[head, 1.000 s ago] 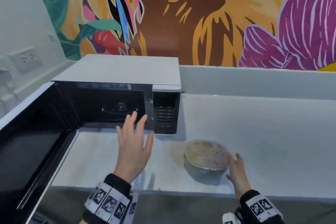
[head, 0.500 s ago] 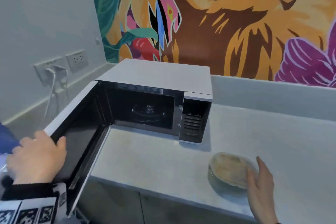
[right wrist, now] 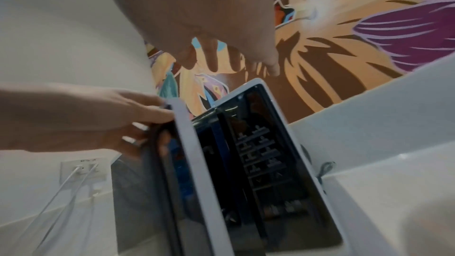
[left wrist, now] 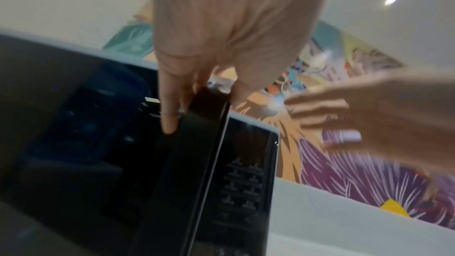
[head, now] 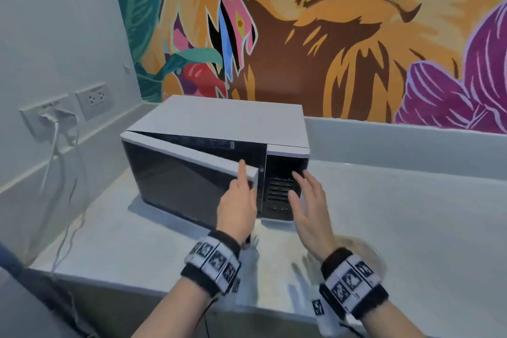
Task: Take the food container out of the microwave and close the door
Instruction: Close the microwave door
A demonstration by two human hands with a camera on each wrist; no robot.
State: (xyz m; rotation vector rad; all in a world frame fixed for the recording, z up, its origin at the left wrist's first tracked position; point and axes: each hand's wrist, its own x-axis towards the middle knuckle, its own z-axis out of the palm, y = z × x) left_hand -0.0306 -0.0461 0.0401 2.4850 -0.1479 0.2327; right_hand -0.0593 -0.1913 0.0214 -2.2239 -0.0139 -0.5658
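The white microwave [head: 233, 121] stands on the pale counter [head: 411, 214], its dark glass door [head: 178, 181] swung almost shut with a narrow gap left at the top. My left hand [head: 241, 181] presses on the door's free edge, fingers straight against the front face and the thumb beside the edge. My right hand [head: 299, 184] hovers open in front of the control panel [head: 279, 192], holding nothing. The clear round food container [head: 370, 251] sits on the counter, partly hidden behind my right wrist. The left wrist view shows the fingers [left wrist: 169, 116] lying along the door edge.
Two wall sockets [head: 93, 99] with white cables [head: 55, 162] hang on the left wall beside the microwave. A painted mural wall runs behind the counter. The counter's front edge [head: 137, 282] lies just under my forearms.
The door has swung from wide open to almost shut, my left hand moving right with it. My right hand has left the container and risen to the control panel.
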